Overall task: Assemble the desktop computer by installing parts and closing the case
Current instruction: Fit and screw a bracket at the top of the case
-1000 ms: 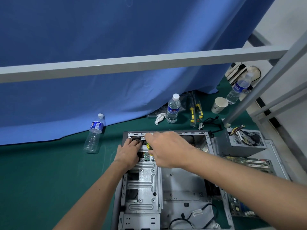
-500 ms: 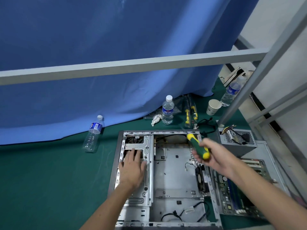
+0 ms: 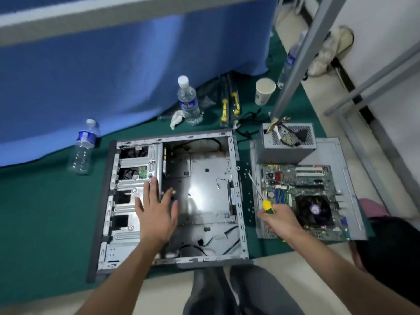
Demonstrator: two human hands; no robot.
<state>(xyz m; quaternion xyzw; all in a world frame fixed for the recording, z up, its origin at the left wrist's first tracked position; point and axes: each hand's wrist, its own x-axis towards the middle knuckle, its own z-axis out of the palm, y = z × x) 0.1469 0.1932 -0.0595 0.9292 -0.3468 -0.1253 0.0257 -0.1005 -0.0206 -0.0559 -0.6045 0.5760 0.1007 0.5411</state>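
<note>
Beside motherboard (image 3: 302, 192), right hand (image 3: 280, 220) grips screwdriver (image 3: 261, 196), shaft pointing away.

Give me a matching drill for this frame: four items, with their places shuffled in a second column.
Items:
1. screwdriver
2. motherboard
3. power supply
4. paper cup

Places:
A. on the side panel, beyond the motherboard
B. gripped in the right hand
C. on the green mat, beside the frame post
D. on the side panel, right of the open case

Pairs: 1-B, 2-D, 3-A, 4-C
</note>
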